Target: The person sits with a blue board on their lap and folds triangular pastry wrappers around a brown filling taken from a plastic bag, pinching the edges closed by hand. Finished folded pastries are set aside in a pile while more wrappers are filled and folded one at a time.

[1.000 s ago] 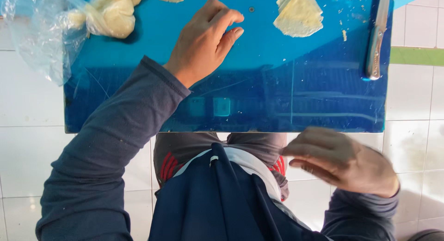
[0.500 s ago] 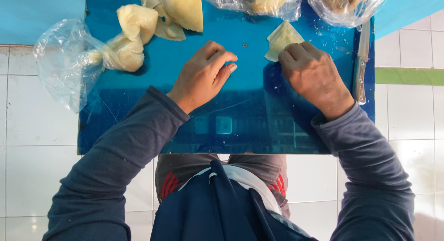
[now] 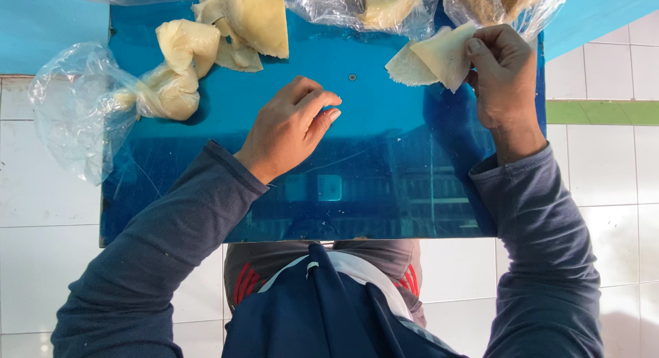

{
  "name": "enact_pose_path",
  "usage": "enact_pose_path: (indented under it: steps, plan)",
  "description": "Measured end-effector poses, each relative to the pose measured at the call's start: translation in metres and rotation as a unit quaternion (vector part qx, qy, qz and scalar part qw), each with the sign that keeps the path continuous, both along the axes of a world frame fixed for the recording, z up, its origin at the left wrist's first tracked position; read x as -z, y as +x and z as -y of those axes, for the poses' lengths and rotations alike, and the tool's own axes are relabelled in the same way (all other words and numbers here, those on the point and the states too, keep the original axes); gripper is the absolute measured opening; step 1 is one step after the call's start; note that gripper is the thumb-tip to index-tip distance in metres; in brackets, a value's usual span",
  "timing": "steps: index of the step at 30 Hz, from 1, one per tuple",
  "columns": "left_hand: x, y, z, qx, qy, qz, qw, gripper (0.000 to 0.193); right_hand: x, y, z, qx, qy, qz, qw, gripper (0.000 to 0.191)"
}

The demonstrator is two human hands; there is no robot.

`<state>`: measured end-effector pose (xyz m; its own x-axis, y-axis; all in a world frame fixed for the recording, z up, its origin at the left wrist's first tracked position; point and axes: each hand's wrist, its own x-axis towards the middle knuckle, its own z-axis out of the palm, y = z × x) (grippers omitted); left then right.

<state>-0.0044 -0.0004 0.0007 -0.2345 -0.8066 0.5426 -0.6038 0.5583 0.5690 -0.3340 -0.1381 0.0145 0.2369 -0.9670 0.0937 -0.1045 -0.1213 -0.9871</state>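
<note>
My right hand [image 3: 503,75] grips a pale, folded triangular piece of dough [image 3: 432,58], held just above the far right of the glossy blue table [image 3: 384,159]. My left hand [image 3: 292,124] rests on the table's middle with fingers curled loosely and nothing in it. Several more pale folded pieces [image 3: 240,25] lie at the far left of the table, beyond my left hand.
A crumpled clear plastic bag [image 3: 75,114] with dough in its mouth hangs over the table's left edge. More clear bags [image 3: 357,4] holding pale and brownish pieces lie along the far edge. White floor tiles [image 3: 48,262] surround the table.
My right hand rose from beside my lap to the table, took the triangular piece and lifted it. The view shifted down, so the table sits lower. The left hand barely moved.
</note>
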Motion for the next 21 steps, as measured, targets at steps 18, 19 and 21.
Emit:
enact_pose_path:
  steps: [18,19,21]
  plan:
    - [0.001,-0.014,0.008,-0.026,-0.039,0.038,0.998,0.023,-0.020,0.042,-0.044,-0.109,-0.246,-0.292,0.918,0.011]
    - [0.002,-0.020,0.012,-0.032,-0.048,0.048,0.997,0.026,-0.019,0.041,-0.043,-0.105,-0.236,-0.280,0.924,0.012]
    - [0.004,-0.036,0.017,-0.020,-0.062,0.082,0.995,0.032,-0.017,0.040,-0.041,-0.107,-0.240,-0.262,0.929,0.012]
